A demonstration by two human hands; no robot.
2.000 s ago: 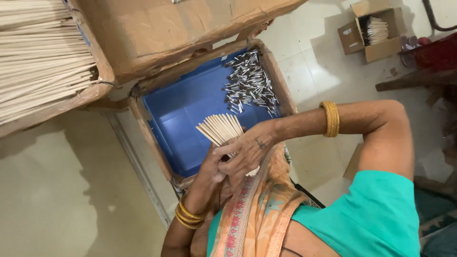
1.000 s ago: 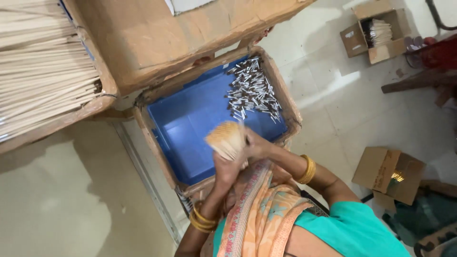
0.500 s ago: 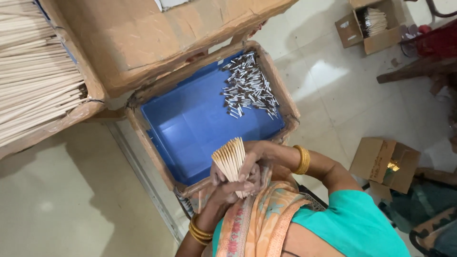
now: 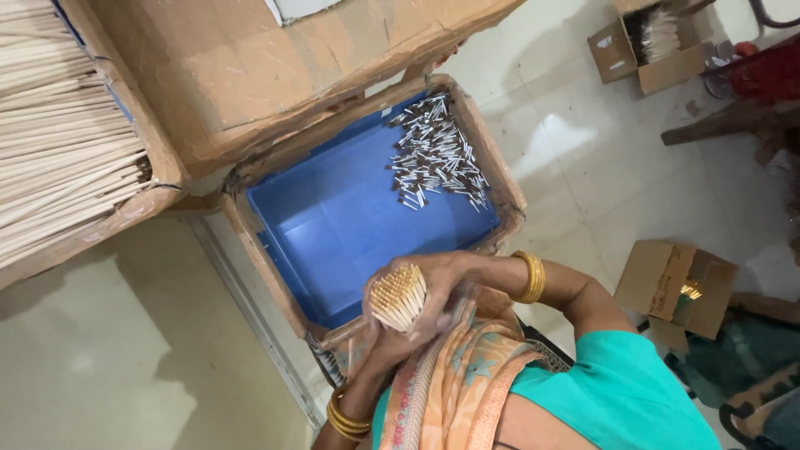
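Wooden stick bundle (image 4: 398,297), gripped by both hands (image 4: 417,304), has turned end-on toward the camera since earlier.

A blue tray (image 4: 333,225) holds silver-grey pieces (image 4: 437,162), beside pale tan sticks (image 4: 398,297), gold bangles (image 4: 531,277) and a teal blouse (image 4: 621,392).

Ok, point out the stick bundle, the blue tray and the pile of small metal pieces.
stick bundle (image 4: 398,297), head view, on the stick ends.
blue tray (image 4: 333,225), head view, on its bare floor.
metal pieces (image 4: 437,154), head view, mid-pile.
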